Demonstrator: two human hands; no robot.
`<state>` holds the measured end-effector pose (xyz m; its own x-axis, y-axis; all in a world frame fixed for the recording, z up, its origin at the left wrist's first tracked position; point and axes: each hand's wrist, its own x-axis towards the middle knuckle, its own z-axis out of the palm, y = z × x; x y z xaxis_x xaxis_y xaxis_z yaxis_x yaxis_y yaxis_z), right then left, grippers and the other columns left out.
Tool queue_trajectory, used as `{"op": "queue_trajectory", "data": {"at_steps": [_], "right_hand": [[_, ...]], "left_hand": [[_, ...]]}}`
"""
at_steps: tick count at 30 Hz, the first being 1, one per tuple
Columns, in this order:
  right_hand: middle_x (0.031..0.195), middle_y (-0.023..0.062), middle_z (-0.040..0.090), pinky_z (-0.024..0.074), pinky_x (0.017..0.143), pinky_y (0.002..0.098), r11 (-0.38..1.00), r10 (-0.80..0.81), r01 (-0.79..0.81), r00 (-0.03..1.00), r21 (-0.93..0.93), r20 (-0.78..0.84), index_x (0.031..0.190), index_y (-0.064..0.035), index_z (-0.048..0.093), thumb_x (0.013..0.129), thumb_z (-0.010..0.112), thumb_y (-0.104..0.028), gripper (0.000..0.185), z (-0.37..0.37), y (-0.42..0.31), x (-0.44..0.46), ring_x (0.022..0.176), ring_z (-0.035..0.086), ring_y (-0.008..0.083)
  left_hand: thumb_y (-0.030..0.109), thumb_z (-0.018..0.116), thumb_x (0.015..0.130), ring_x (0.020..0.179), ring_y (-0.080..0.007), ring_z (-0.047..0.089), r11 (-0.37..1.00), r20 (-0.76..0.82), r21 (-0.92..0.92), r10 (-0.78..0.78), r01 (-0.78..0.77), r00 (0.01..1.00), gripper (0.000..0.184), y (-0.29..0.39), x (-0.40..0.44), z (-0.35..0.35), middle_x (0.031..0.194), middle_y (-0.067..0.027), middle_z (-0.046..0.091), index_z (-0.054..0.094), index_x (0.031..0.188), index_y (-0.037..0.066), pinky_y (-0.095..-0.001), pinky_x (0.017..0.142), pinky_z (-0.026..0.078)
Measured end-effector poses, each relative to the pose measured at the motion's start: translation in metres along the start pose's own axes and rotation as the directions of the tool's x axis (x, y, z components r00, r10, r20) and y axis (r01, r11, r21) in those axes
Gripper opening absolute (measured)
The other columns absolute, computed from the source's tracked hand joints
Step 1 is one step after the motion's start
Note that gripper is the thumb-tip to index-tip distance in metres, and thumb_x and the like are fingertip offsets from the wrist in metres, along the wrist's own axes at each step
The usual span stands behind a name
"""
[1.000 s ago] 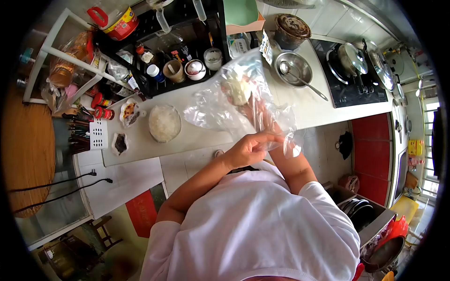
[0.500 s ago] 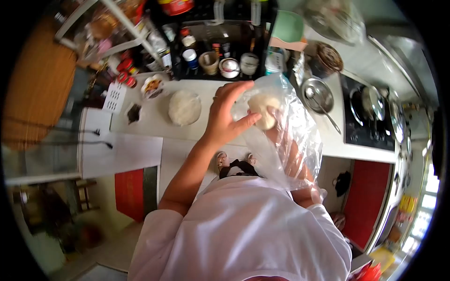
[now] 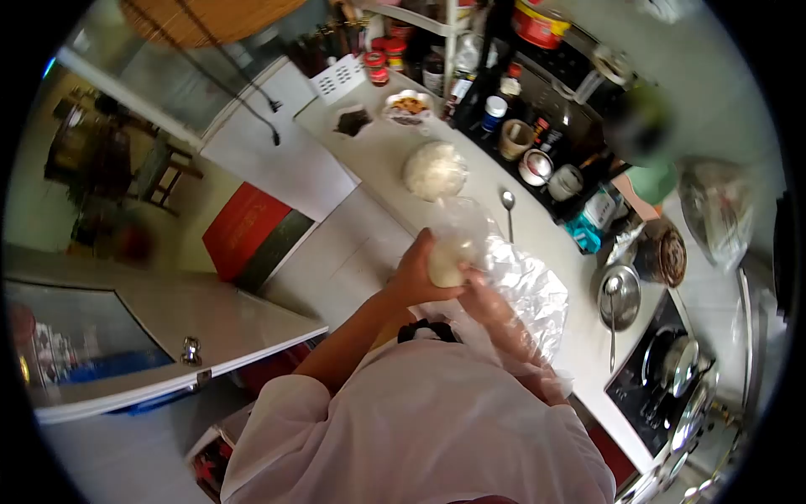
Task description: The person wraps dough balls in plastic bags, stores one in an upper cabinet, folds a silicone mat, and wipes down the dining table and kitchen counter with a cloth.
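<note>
A round white lump (image 3: 451, 262), perhaps rice, is held in front of my body above the counter's near edge. My left hand (image 3: 413, 275) curls around its left side, closed on it. My right hand (image 3: 489, 304) is inside a clear plastic bag (image 3: 537, 294) and presses against the lump's lower right through the film. The bag covers my right forearm, and part of it stands up over the lump. Just beyond is a bowl of white rice (image 3: 435, 170). A metal spoon (image 3: 508, 200) lies on the counter to the right of that bowl.
At the back left are a dish of brownish food (image 3: 408, 107) and a small dish of dark food (image 3: 353, 122). A black rack (image 3: 537, 143) holds jars. To the right are a metal bowl with a ladle (image 3: 620, 294) and a stove (image 3: 655, 378). A cabinet door (image 3: 168, 336) stands at left.
My left hand, earlier with fingers spread beside the lump, has closed around it. The lump and bag came lower and nearer my body. My view turned left, and the spoon came into sight.
</note>
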<state>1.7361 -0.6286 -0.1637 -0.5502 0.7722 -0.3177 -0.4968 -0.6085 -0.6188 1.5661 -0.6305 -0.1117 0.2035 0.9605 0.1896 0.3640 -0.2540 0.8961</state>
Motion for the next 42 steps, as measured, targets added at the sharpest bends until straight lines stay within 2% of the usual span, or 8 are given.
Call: {"op": "queue_trajectory", "data": {"at_steps": [7,9,12,20,24,33,39,42], "right_hand": [[0.129,0.0108,0.047,0.0389,0.097,0.0318,0.997,0.034,-0.005,0.928,-0.078,0.372,0.129,-0.0014,0.045,0.092,0.054,-0.017,0.041,0.073,0.041,0.074,0.114,0.047,0.0176],[0.126,0.0095,0.051,0.0407,0.095,0.0310,0.506,0.003,0.455,0.848,-0.733,0.529,0.123,-0.0026,0.052,0.090,0.055,-0.014,0.034,0.138,-0.016,0.054,0.112,0.049,0.0171],[0.125,0.0114,0.053,0.0424,0.093,0.0350,0.199,0.184,0.643,0.716,-0.739,0.673,0.123,-0.0058,0.053,0.086,0.060,-0.012,0.039,0.151,-0.020,0.070,0.113,0.053,0.0237],[0.122,0.0130,0.054,0.0365,0.100,0.0370,0.633,0.057,0.481,0.752,-0.606,0.657,0.122,0.0006,0.052,0.067,0.073,-0.006,0.059,0.252,-0.013,0.161,0.117,0.049,0.0255],[0.144,0.0109,0.031,0.0236,0.109,0.0383,0.672,0.016,0.572,0.624,-0.470,0.781,0.143,-0.0041,0.023,0.046,0.089,-0.026,0.120,0.312,0.051,0.249,0.134,0.028,0.0245],[0.142,0.0075,0.033,0.0307,0.106,0.0387,0.824,0.340,0.219,0.546,-0.523,0.765,0.143,-0.0082,0.022,0.047,0.092,-0.028,0.121,0.332,0.180,0.340,0.128,0.035,0.0216],[0.110,0.0057,0.057,0.0483,0.086,0.0341,0.617,0.501,0.285,0.577,-0.734,0.645,0.117,-0.0049,0.052,0.061,0.081,-0.007,0.063,0.397,0.200,0.403,0.103,0.055,0.0172],[0.108,0.0055,0.061,0.0480,0.087,0.0315,0.479,0.831,-0.154,0.397,-0.864,0.390,0.117,-0.0033,0.053,0.068,0.076,-0.004,0.054,0.441,0.190,0.439,0.100,0.058,0.0180]], "left_hand": [[0.007,0.074,0.063,0.101,-0.0209,0.057,0.696,-0.415,-0.718,-0.425,-0.002,0.805,0.073,-0.063,-0.044,-0.100,0.110,-0.0088,0.056,0.040,0.128,0.007,-0.0327,0.081,0.050],[0.005,0.072,0.063,0.100,-0.0203,0.058,0.693,-0.542,-0.706,-0.396,-0.146,0.742,0.072,-0.074,-0.056,-0.149,0.110,-0.0084,0.056,0.041,0.127,0.007,-0.0320,0.080,0.051],[0.004,0.071,0.063,0.097,-0.0202,0.059,0.894,-0.730,-0.447,-0.346,-0.029,0.589,0.065,-0.074,-0.084,-0.225,0.109,-0.0096,0.057,0.044,0.121,0.004,-0.0302,0.080,0.049],[0.002,0.070,0.052,0.092,-0.0294,0.053,0.876,-0.675,0.441,0.180,0.195,0.716,0.054,-0.067,-0.134,-0.336,0.094,-0.0114,0.053,0.054,0.103,0.003,-0.0337,0.080,0.044],[0.004,0.071,0.050,0.090,-0.0311,0.053,0.941,-0.585,0.310,0.075,0.138,0.807,0.054,-0.054,-0.127,-0.356,0.093,-0.0111,0.052,0.055,0.101,0.004,-0.0354,0.080,0.043],[0.014,0.078,0.052,0.089,-0.0294,0.055,0.966,-0.788,0.232,0.120,0.111,0.604,0.053,-0.100,-0.112,-0.401,0.094,-0.0107,0.055,0.057,0.100,0.006,-0.0357,0.076,0.045],[0.024,0.080,0.055,0.092,-0.0282,0.057,0.867,-0.868,0.130,-0.136,0.482,0.478,0.057,-0.120,-0.101,-0.468,0.098,-0.0126,0.058,0.057,0.103,0.005,-0.0368,0.081,0.045],[0.027,0.081,0.056,0.092,-0.0270,0.058,0.859,-0.913,-0.131,-0.299,0.494,0.278,0.060,-0.148,-0.100,-0.499,0.099,-0.0122,0.059,0.057,0.106,0.005,-0.0372,0.083,0.045]]}}
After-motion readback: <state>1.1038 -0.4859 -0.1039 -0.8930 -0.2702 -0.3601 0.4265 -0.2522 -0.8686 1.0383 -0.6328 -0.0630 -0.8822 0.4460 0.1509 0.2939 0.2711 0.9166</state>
